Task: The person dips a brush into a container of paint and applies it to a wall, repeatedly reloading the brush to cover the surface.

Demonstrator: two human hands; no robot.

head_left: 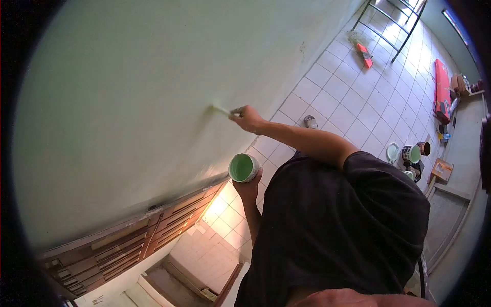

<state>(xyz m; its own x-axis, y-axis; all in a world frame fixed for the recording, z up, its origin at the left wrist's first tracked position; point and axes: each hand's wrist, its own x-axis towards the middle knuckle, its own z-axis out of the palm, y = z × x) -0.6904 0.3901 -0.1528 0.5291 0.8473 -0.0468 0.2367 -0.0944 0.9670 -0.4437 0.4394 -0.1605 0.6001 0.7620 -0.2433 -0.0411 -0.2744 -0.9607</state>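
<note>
A brush (221, 109) with a pale tip touches the light green wall (128, 102), its handle held in my right hand (247, 119), whose fingers are closed round it. Below and a little to the left, my left hand (248, 187) holds a round container (244, 168) from beneath and the side. Pale green paint shows inside the container, and its open top faces me. A darker patch lies on the wall beside the brush tip.
A metal ladder (394, 25) stands on the tiled floor (353, 102) at the top right. Near it lies a red-orange broom (364, 55). Paint buckets (410, 154) stand on the right. Below the wall runs a slatted wooden door or shutter (153, 230).
</note>
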